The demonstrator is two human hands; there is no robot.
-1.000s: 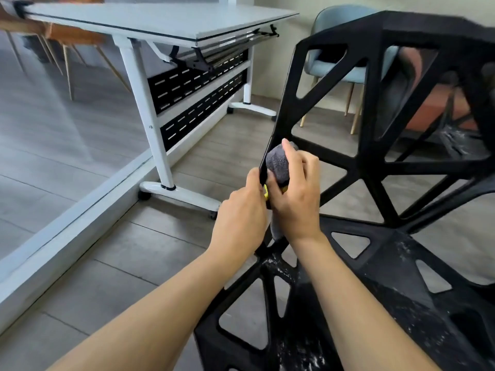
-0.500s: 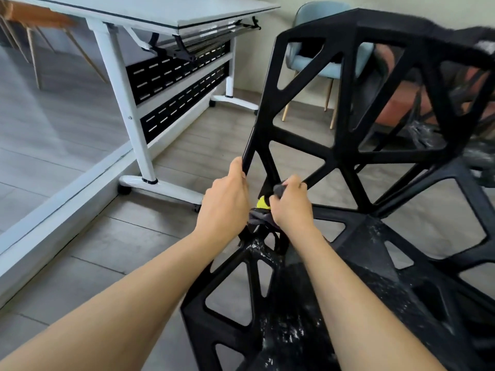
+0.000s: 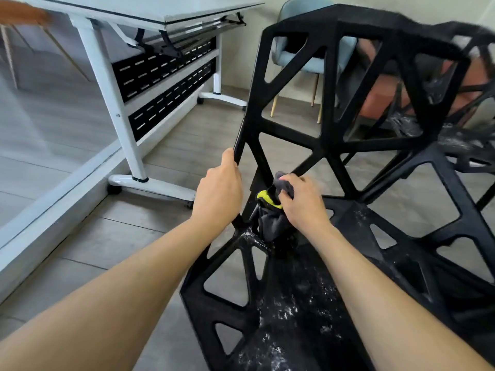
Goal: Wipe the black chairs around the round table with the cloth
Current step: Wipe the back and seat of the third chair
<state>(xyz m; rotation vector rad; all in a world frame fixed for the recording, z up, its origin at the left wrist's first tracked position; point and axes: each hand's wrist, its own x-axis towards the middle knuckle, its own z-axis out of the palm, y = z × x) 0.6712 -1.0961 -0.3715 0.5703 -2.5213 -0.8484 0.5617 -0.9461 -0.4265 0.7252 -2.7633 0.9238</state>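
Cloth bunched in right hand against chair strut, left hand gripping outer edge

The chair was black, its seat flecked with white specks. The cloth was dark grey with a yellow edge. The desk was white, its panel black with pale slots. Behind stood a light-blue chair and something blurred, perhaps orange.

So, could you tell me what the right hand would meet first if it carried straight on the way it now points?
Probably the chair: the right hand, gripping the cloth, points up and forward at a diagonal strut just beyond its fingers. Depth is hard to judge.
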